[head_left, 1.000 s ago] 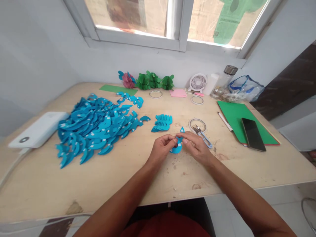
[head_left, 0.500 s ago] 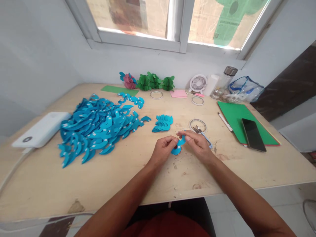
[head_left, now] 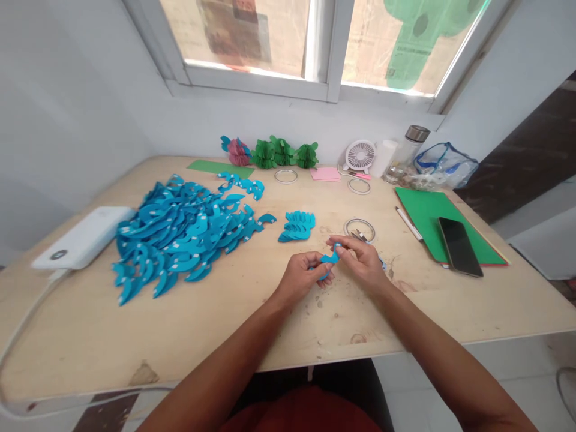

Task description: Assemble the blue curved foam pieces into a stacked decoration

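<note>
Between my two hands is a curved blue paper piece (head_left: 330, 259) with a small white patch near its upper right end. My left hand (head_left: 302, 276) pinches its lower left part, with fingers curled beneath it. The thumb and fingertips of my right hand (head_left: 359, 259) grip the other end by the white patch. Just beyond my hands sits a small stack of folded blue paper pieces (head_left: 297, 227). To the left spreads a large heap of similar blue pieces (head_left: 180, 231), many with white patches. Scissors (head_left: 359, 234) lie partly hidden behind my right hand.
A tape roll (head_left: 360, 230) lies by the scissors. At right are a pen (head_left: 409, 224), green sheets (head_left: 418, 210) and a phone (head_left: 459, 246). A white power bank (head_left: 83, 237) stands left. Green paper figures (head_left: 281, 152), a fan (head_left: 360, 156) and a bottle (head_left: 411, 144) line the wall.
The blue paper piece has turned in my hands, and my left fingers now show underneath it. My right fingers have shifted to the end with the white patch. The view has tilted slightly.
</note>
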A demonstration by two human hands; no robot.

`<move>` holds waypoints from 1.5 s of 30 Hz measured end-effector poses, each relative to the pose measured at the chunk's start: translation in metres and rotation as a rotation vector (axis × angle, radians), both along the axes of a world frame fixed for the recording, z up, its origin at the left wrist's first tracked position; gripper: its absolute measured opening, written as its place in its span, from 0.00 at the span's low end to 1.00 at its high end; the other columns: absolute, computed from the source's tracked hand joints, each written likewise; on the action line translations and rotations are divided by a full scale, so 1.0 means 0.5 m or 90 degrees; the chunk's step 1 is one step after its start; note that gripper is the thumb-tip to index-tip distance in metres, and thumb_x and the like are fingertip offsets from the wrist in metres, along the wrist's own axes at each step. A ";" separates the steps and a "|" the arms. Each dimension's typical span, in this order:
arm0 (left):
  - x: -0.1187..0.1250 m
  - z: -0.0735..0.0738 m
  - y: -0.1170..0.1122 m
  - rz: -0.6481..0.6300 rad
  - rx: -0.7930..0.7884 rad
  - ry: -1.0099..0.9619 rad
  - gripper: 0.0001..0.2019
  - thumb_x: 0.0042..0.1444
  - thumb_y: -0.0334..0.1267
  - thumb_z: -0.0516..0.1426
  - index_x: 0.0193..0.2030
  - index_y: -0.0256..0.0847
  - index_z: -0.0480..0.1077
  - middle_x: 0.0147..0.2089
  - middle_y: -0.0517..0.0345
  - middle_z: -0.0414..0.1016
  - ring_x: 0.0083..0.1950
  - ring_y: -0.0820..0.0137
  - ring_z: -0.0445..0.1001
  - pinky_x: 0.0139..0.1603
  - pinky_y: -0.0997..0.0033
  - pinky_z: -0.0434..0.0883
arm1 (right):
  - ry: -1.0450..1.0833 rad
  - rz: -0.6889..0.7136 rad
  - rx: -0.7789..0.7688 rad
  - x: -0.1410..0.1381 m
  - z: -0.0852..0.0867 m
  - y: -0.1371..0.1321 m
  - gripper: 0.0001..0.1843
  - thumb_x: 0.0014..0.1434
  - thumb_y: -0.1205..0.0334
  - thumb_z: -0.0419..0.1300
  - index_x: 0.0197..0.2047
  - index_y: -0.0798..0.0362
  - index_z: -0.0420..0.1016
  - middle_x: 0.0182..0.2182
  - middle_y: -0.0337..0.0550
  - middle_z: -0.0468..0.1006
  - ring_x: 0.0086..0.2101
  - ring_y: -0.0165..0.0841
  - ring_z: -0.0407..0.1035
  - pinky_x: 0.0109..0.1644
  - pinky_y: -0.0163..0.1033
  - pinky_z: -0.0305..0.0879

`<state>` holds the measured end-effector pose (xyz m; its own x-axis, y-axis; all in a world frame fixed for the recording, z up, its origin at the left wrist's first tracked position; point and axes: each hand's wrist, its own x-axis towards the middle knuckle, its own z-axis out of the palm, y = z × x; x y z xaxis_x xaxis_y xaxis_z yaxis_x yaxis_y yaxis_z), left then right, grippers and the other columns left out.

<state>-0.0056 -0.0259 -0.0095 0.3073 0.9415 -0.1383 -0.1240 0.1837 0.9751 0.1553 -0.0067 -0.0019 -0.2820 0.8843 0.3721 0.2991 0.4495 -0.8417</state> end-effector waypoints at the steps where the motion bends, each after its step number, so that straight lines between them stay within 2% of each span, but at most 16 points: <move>1: 0.000 -0.001 0.001 0.004 0.004 0.001 0.12 0.45 0.44 0.61 0.25 0.35 0.69 0.21 0.58 0.73 0.21 0.75 0.70 0.23 0.76 0.67 | -0.003 -0.009 -0.007 -0.001 -0.002 0.001 0.14 0.58 0.59 0.55 0.46 0.51 0.75 0.41 0.46 0.78 0.38 0.34 0.72 0.42 0.40 0.67; 5: 0.002 -0.003 0.001 0.015 0.000 0.000 0.11 0.45 0.43 0.61 0.27 0.35 0.69 0.21 0.58 0.73 0.21 0.75 0.70 0.23 0.76 0.68 | -0.019 -0.046 -0.011 0.000 -0.011 0.004 0.14 0.56 0.60 0.56 0.45 0.52 0.76 0.31 0.42 0.77 0.31 0.32 0.69 0.38 0.37 0.66; 8: 0.003 -0.005 0.001 0.016 -0.015 -0.013 0.15 0.45 0.45 0.61 0.35 0.35 0.70 0.22 0.58 0.74 0.21 0.73 0.72 0.23 0.75 0.68 | -0.005 -0.082 -0.004 0.008 -0.016 0.010 0.15 0.55 0.60 0.57 0.45 0.53 0.76 0.26 0.39 0.73 0.28 0.30 0.66 0.35 0.36 0.65; 10: 0.004 -0.007 0.003 0.015 -0.027 -0.017 0.17 0.46 0.48 0.59 0.35 0.35 0.70 0.23 0.57 0.75 0.21 0.73 0.72 0.23 0.75 0.69 | 0.019 -0.103 -0.015 0.014 -0.019 0.015 0.16 0.54 0.59 0.58 0.45 0.53 0.75 0.27 0.40 0.72 0.27 0.29 0.65 0.33 0.36 0.64; 14: 0.004 -0.012 0.004 -0.002 -0.020 -0.024 0.17 0.48 0.50 0.57 0.26 0.35 0.69 0.23 0.54 0.75 0.21 0.74 0.72 0.23 0.76 0.68 | 0.083 -0.143 -0.053 0.025 -0.026 0.025 0.18 0.53 0.57 0.59 0.47 0.54 0.74 0.27 0.39 0.70 0.29 0.30 0.65 0.36 0.39 0.66; 19: 0.001 -0.014 0.003 -0.029 -0.011 -0.018 0.19 0.47 0.51 0.58 0.23 0.34 0.71 0.22 0.53 0.74 0.22 0.74 0.72 0.23 0.76 0.68 | 0.098 -0.140 -0.081 0.028 -0.037 0.031 0.19 0.52 0.57 0.60 0.48 0.54 0.73 0.27 0.38 0.68 0.29 0.31 0.66 0.37 0.41 0.67; 24: -0.003 -0.009 0.006 0.021 -0.013 -0.045 0.16 0.45 0.49 0.59 0.31 0.35 0.72 0.23 0.56 0.75 0.21 0.75 0.71 0.22 0.77 0.67 | 0.095 -0.150 -0.080 0.026 -0.039 0.029 0.21 0.52 0.57 0.60 0.49 0.53 0.72 0.29 0.40 0.70 0.30 0.32 0.67 0.38 0.42 0.67; 28: -0.004 -0.007 0.007 0.048 0.016 -0.009 0.13 0.45 0.46 0.59 0.26 0.35 0.72 0.20 0.58 0.72 0.19 0.76 0.68 0.20 0.77 0.65 | 0.089 -0.147 -0.078 0.021 -0.034 0.024 0.22 0.53 0.57 0.60 0.51 0.53 0.70 0.29 0.40 0.72 0.31 0.33 0.68 0.40 0.43 0.67; 31: -0.020 0.012 0.006 0.129 0.052 0.050 0.11 0.44 0.42 0.60 0.27 0.35 0.75 0.18 0.60 0.70 0.19 0.77 0.66 0.19 0.78 0.64 | 0.087 -0.167 -0.075 0.019 -0.025 0.020 0.24 0.54 0.56 0.58 0.54 0.53 0.67 0.31 0.42 0.74 0.31 0.33 0.68 0.39 0.42 0.66; 34: -0.071 0.051 0.010 0.218 0.087 0.076 0.10 0.43 0.40 0.60 0.30 0.35 0.75 0.19 0.60 0.69 0.19 0.77 0.65 0.20 0.77 0.64 | 0.081 -0.183 -0.078 0.018 -0.015 0.017 0.24 0.55 0.56 0.57 0.55 0.53 0.66 0.32 0.45 0.76 0.31 0.33 0.68 0.38 0.42 0.66; 37: -0.164 0.081 0.023 0.424 0.156 0.111 0.12 0.41 0.40 0.61 0.33 0.35 0.74 0.22 0.60 0.72 0.20 0.76 0.66 0.20 0.77 0.64 | 0.073 -0.173 -0.078 0.016 -0.010 0.015 0.24 0.56 0.56 0.56 0.54 0.54 0.66 0.32 0.45 0.76 0.31 0.33 0.68 0.37 0.41 0.66; 40: -0.274 0.079 0.036 0.659 0.166 0.237 0.14 0.43 0.41 0.59 0.36 0.35 0.73 0.24 0.59 0.71 0.20 0.74 0.66 0.20 0.75 0.64 | 0.061 -0.168 -0.073 0.012 -0.011 0.014 0.23 0.55 0.57 0.55 0.54 0.56 0.66 0.31 0.45 0.76 0.31 0.33 0.68 0.37 0.41 0.65; 42: -0.329 0.064 0.036 0.717 0.161 0.398 0.14 0.45 0.42 0.57 0.36 0.36 0.74 0.27 0.57 0.73 0.21 0.72 0.67 0.25 0.71 0.67 | 0.056 -0.165 -0.068 0.010 -0.013 0.014 0.23 0.55 0.58 0.55 0.53 0.56 0.66 0.31 0.45 0.76 0.30 0.33 0.68 0.37 0.41 0.65; 45: -0.350 0.045 0.023 0.778 0.294 0.638 0.12 0.48 0.39 0.56 0.38 0.37 0.74 0.38 0.50 0.74 0.27 0.70 0.69 0.36 0.65 0.69 | 0.055 -0.152 -0.061 0.009 -0.018 0.015 0.23 0.56 0.58 0.55 0.54 0.56 0.65 0.30 0.45 0.76 0.30 0.33 0.68 0.37 0.40 0.65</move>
<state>-0.1807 -0.0144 0.0128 -0.6364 0.5590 0.5316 0.7067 0.1463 0.6923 0.1596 0.0010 -0.0107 -0.0316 0.9544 0.2968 0.3125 0.2915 -0.9041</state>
